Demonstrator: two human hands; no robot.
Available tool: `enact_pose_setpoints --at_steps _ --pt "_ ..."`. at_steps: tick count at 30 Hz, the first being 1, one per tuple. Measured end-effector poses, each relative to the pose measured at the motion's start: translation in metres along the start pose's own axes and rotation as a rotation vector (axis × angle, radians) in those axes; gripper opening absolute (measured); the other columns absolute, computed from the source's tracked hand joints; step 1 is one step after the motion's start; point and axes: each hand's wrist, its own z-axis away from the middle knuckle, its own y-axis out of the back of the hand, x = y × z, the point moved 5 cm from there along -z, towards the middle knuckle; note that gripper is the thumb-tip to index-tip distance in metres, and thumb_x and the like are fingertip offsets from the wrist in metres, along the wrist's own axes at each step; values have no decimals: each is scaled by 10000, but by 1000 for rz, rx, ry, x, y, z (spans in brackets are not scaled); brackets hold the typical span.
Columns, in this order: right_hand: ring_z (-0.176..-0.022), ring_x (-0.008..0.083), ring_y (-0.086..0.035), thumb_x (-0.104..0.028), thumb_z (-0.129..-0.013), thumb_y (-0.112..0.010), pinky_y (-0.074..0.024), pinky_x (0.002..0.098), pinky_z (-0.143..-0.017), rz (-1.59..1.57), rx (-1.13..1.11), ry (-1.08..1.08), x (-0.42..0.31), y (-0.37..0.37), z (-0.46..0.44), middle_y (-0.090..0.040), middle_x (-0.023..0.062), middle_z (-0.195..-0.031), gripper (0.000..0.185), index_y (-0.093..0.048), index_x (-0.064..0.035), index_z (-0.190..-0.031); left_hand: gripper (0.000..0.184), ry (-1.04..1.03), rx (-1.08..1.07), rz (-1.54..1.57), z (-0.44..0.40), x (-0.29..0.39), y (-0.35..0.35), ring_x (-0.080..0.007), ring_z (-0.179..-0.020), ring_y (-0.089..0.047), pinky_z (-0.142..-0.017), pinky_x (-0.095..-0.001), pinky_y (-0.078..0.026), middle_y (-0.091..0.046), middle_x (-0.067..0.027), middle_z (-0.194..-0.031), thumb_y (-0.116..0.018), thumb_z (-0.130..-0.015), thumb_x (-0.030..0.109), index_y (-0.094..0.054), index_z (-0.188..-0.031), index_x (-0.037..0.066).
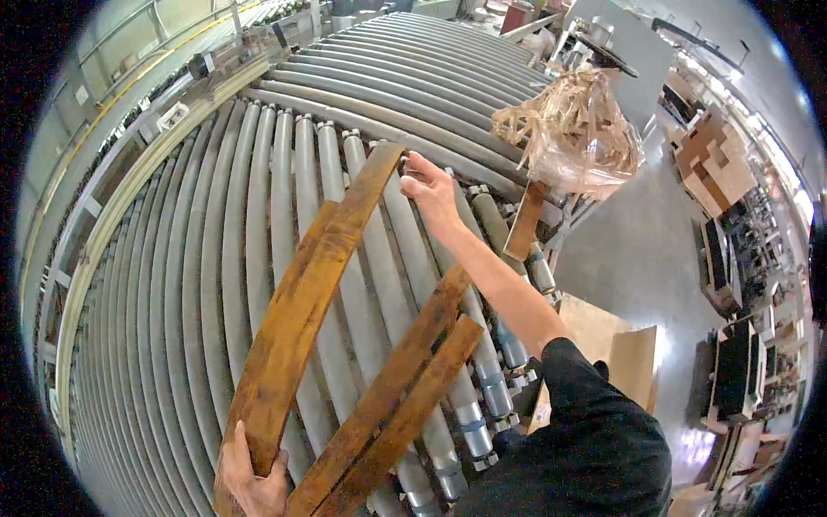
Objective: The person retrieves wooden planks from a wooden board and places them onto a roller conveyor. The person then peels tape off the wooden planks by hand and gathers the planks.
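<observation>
A long brown, stained wooden plank [310, 302] slants across the grey rollers in front of me. My left hand [252, 482] grips its near end, with fingers and thumb on opposite edges. At the far end, my right hand [432, 196] has its curled fingers on the plank's corner. A second board [317, 231] shows partly along the left edge of the held plank, mostly hidden by it. To the right, two more brown planks [398, 366] lie side by side on the rollers, with a narrow gap between them.
A roller conveyor [207, 250] spreads under the planks and joins another roller section [405, 69] at the back. Crumpled clear plastic wrap [581, 138] is heaped at the right, above a short board [525, 222]. Cardboard [616, 353] stands beside the conveyor's right edge.
</observation>
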Motion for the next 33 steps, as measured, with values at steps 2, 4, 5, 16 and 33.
enact_pose_setpoints --at_steps 2,4,5,16,33 --pt "-1016 167 -620 -49 -858 -666 -560 311 -859 28 -11 21 -3 -10 3 -599 105 -1279 564 -538 -20 -1406 737 -28 -14 -24 -1 -3 0 -371 -976 -597 -860 -426 -470 -597 -205 -1025 -790 -677 94 -520 -1353 -21" --pt "-1082 182 -624 -71 -850 -676 -498 319 -944 160 -96 17 -11 -17 14 -661 116 -1235 547 -561 -36 -1384 723 28 -51 -27 0 -14 -5 -422 -1043 -596 -899 -453 -466 -607 -244 -1121 -786 -672 83 -519 -1334 -33" --pt "-1084 186 -628 -76 -853 -678 -500 323 -949 249 -171 35 -17 -24 19 -662 121 -1241 550 -558 -44 -1388 683 29 -33 -57 -1 -15 -5 -418 -1045 -589 -892 -451 -464 -597 -242 -1125 -778 -706 87 -517 -1325 -34" --pt "-1179 369 -598 -386 -808 -732 -452 426 -1046 746 -423 -98 43 -94 1 -662 221 -1208 600 -631 -34 -1284 552 138 66 -236 -6 -108 -20 -427 -1142 -508 -965 -488 -399 -527 -238 -1213 -726 -857 196 -461 -1284 -33" --pt "-1112 244 -550 -241 -719 -843 -429 393 -986 237 -852 -234 63 -79 -8 -589 121 -1172 750 -467 -39 -1336 655 112 40 -137 -10 -158 -24 -388 -968 -620 -852 -447 -480 -633 -174 -1014 -829 -616 164 -532 -1187 44"
